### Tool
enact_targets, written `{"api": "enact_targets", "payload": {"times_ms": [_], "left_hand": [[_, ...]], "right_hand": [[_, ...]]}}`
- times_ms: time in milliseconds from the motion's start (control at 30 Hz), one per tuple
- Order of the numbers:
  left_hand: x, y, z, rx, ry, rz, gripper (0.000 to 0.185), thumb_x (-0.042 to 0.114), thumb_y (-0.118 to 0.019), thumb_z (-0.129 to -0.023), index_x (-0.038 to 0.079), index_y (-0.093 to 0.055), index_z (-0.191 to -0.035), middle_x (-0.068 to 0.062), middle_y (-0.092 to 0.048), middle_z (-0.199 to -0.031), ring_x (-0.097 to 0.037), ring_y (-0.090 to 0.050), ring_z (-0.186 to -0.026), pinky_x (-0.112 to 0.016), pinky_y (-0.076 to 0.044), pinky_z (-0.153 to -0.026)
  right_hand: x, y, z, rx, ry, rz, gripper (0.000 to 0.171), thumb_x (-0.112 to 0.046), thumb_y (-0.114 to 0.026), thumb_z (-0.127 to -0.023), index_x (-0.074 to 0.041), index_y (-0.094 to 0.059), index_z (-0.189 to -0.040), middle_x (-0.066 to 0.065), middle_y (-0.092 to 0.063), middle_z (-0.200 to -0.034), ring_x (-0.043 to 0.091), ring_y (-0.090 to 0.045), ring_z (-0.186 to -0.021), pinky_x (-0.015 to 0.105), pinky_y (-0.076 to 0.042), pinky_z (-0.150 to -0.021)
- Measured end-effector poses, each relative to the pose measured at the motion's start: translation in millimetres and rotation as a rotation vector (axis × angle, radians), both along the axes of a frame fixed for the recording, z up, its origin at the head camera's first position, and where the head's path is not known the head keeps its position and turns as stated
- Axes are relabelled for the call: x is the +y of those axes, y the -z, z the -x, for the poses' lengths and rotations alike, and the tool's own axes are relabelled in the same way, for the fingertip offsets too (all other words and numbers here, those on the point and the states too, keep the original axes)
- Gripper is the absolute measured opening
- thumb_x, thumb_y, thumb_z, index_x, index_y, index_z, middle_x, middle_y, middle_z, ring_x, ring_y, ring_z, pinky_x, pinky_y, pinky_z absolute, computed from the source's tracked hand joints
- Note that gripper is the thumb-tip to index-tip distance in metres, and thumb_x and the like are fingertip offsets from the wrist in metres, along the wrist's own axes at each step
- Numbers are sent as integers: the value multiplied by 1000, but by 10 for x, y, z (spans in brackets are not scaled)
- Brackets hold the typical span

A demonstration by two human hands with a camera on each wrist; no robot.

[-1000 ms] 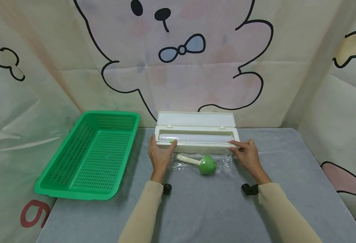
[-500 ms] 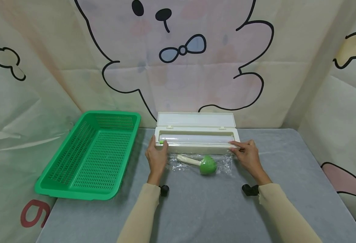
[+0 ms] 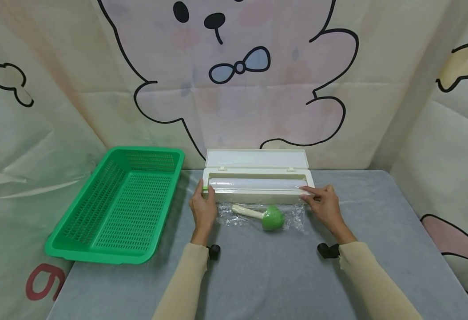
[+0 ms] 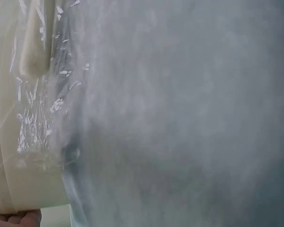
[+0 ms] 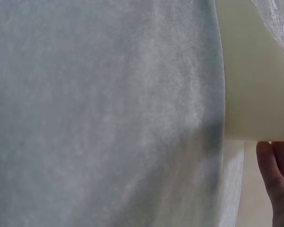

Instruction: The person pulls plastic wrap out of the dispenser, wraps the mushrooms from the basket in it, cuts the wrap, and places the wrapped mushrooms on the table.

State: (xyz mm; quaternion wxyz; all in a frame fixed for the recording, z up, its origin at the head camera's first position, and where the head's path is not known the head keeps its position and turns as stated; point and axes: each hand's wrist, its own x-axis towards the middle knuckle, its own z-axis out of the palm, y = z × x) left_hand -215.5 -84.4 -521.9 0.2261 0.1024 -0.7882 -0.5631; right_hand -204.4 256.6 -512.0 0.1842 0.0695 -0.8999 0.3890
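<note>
A cream cling film dispenser (image 3: 259, 197) lies across the back of the table, its lid (image 3: 258, 158) raised and a roll of film (image 3: 255, 183) inside. My left hand (image 3: 203, 213) grips its left end, the thumb beside the small green slide cutter (image 3: 205, 188) on the front rail. At the right end, my right hand (image 3: 325, 206) pinches the dispenser between thumb and fingers. Clear cling film (image 3: 226, 215) spreads in front, crinkled around or beneath a vegetable-like piece with a rounded green head (image 3: 273, 218) and a pale stalk (image 3: 247, 210); I cannot tell which.
To the left stands a green plastic basket (image 3: 142, 255) with slotted sides. Grey cloth (image 3: 274, 275) covers the table. A printed fabric backdrop (image 3: 254, 111) rises close behind the dispenser.
My left hand has slid left along the dispenser's front rail, and the green slide cutter has moved with it to the left end. The right hand has stayed in place.
</note>
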Motion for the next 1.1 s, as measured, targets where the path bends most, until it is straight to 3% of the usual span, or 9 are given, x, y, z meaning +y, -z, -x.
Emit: {"api": "enact_targets", "payload": {"times_ms": [233, 300, 467, 567, 633, 733, 867, 1000, 1100], "left_hand": [[-87, -57, -12, -69, 47, -37, 52, 24, -62, -102, -3, -51, -145, -22, -53, -144, -34, -49, -136, -49, -41, -110], [-113, -72, -33, -100, 50, -53, 56, 28, -63, -102, -2, -49, -147, -22, -53, -145, -36, -49, -136, -49, -40, -111], [-158, -91, -112, -180, -43, -59, 64, 35, -70, -97, -5, -51, -142, -23, -57, -135, -38, -55, -123, -50, -44, -103], [-155, -114, -197, -239, -94, -27, 54, 30, -72, -93, -7, -57, -131, -23, -60, -118, -39, -58, -107, -52, -46, -91], [-132, -136, -261, -299, -73, 19, 47, 25, -70, -92, -8, -60, -124, -22, -61, -108, -39, -59, -99, -52, -47, -85], [-83, -146, -334, -364, 28, 108, 42, 20, -70, -90, -11, -63, -118, -21, -63, -99, -37, -61, -91, -49, -49, -79], [-31, -83, -337, -375, 148, 198, 46, 22, -75, -87, -13, -65, -115, -23, -64, -98, -38, -61, -92, -49, -51, -79], [-12, -15, -288, -353, 149, 236, 38, 22, -81, -83, -8, -70, -104, -20, -66, -95, -36, -61, -90, -49, -49, -81], [-1, -13, -271, -356, 134, 224, 28, 19, -82, -83, -3, -70, -95, -14, -67, -88, -32, -62, -84, -46, -49, -77]], "right_hand": [[1, -1, 7, -5, -8, -8, 26, -4, -76, -90, -2, -76, -116, 11, -42, -89, 28, -46, -84, 40, -58, -81], [-1, 1, 8, -3, -14, -1, 26, -3, -76, -90, -2, -76, -115, 11, -42, -89, 28, -45, -84, 33, -57, -81], [3, -3, 2, -10, -34, 33, 26, -4, -75, -91, -2, -76, -116, 14, -42, -90, 28, -46, -85, 7, -47, -79], [14, -19, -2, -30, -42, 45, 26, -5, -75, -92, -1, -75, -118, 16, -42, -92, 29, -48, -86, 2, -42, -78], [29, -32, -3, -54, -44, 45, 27, -6, -74, -93, -1, -74, -119, 16, -41, -94, 28, -49, -86, 2, -42, -78], [58, -44, -2, -89, -42, 41, 29, -9, -73, -95, -2, -73, -123, 16, -40, -96, 27, -49, -86, 10, -49, -81], [91, -48, -6, -138, -47, 67, 34, -15, -71, -97, -4, -70, -129, 15, -40, -99, 23, -45, -88, 16, -51, -83], [131, -45, 2, -188, -74, 119, 44, -21, -70, -98, -6, -62, -139, 17, -40, -102, 25, -47, -96, 7, -44, -81], [162, -66, 5, -237, -92, 143, 55, -26, -69, -99, -9, -52, -149, 22, -40, -113, 33, -55, -106, 13, -47, -79]]}}
